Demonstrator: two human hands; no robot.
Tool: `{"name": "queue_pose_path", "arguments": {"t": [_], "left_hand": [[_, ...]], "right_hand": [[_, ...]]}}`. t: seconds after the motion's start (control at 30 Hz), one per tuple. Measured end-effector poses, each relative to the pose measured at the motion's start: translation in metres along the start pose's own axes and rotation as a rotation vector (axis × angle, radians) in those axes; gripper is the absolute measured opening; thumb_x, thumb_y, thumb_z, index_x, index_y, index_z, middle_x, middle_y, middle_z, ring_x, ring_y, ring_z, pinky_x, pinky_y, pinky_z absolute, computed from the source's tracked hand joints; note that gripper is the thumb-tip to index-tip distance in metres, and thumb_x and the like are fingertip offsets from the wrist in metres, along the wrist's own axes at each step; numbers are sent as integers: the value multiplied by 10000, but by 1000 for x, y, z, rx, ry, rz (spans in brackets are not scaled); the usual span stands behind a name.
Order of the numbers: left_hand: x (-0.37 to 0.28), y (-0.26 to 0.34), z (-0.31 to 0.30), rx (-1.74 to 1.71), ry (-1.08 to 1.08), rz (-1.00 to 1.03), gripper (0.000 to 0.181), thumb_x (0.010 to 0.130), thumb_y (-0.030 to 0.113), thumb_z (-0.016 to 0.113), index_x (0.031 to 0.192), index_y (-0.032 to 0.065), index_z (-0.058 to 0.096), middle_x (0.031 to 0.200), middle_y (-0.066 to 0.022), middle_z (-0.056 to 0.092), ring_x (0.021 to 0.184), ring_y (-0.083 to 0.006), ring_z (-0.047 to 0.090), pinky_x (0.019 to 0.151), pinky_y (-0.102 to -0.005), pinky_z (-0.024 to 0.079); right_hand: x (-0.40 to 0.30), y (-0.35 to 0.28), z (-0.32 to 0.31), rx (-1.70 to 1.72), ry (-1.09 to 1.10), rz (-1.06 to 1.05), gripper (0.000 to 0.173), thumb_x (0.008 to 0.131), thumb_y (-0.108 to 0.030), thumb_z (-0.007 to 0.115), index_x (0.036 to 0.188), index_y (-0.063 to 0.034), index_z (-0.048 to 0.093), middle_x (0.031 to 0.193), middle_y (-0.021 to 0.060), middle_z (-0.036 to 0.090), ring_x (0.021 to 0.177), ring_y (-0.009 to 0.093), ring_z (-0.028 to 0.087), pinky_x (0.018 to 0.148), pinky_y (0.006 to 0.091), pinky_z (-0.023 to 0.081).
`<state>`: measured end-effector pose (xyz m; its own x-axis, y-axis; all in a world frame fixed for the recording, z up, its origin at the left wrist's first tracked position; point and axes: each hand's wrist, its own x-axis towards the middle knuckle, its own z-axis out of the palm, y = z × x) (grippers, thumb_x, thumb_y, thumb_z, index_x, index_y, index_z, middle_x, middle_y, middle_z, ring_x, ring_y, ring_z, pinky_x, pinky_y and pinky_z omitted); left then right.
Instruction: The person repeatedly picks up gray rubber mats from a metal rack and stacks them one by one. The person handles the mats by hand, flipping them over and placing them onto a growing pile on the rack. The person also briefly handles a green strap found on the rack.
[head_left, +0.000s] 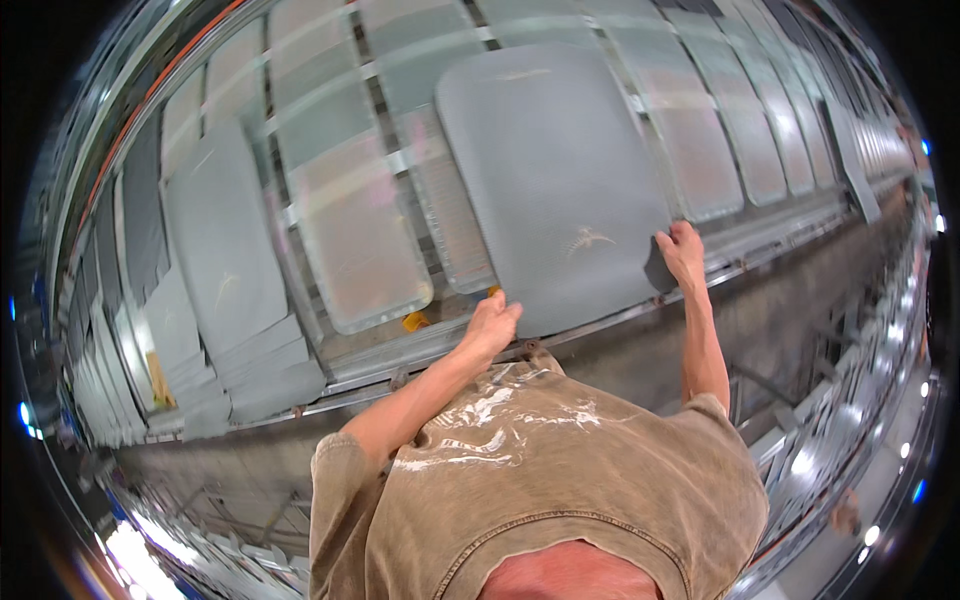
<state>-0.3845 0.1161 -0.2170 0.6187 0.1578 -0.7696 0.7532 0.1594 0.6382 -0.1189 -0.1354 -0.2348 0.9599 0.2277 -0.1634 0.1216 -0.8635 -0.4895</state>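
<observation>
A large grey flexible sheet (555, 172) with rounded far corners and a fine dotted texture lies in front of me. It bears pale tan marks near its far and near ends. My left hand (495, 324) pinches its near left edge, close to the metal rail. At the near right corner, my right hand (681, 251) grips the edge, where the sheet curls up and shows a dark underside. Beneath the sheet, part of a translucent panel (450, 202) shows along the left side.
Rows of translucent rounded panels (360, 232) lie across a long metal frame (420, 352). Other grey sheets (225, 225) hang over it at left, and a grey strip (851, 161) overhangs at right. A yellow piece (415, 322) sits below one panel. Metal racking (832, 420) stands behind me.
</observation>
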Motion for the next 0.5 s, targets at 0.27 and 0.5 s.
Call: {"name": "queue_pose_path", "arguments": {"t": [0.27, 0.5], "left_hand": [[-8, -27, -21, -33, 175, 179, 379, 891, 212, 564, 1197, -8, 523, 1075, -130, 617, 989, -207, 587, 822, -321, 483], [-76, -75, -167, -257, 681, 419, 232, 848, 151, 623, 1046, 31, 636, 818, -83, 705, 737, -130, 660, 677, -263, 516]], "right_hand": [[1, -13, 0, -77, 203, -76, 382, 821, -249, 662, 1070, 34, 597, 915, 154, 639, 884, 254, 613, 769, 372, 487], [-77, -196, 49, 973, -261, -72, 242, 920, -190, 599, 1050, 15, 613, 970, 148, 655, 783, 187, 648, 691, 274, 535]]}}
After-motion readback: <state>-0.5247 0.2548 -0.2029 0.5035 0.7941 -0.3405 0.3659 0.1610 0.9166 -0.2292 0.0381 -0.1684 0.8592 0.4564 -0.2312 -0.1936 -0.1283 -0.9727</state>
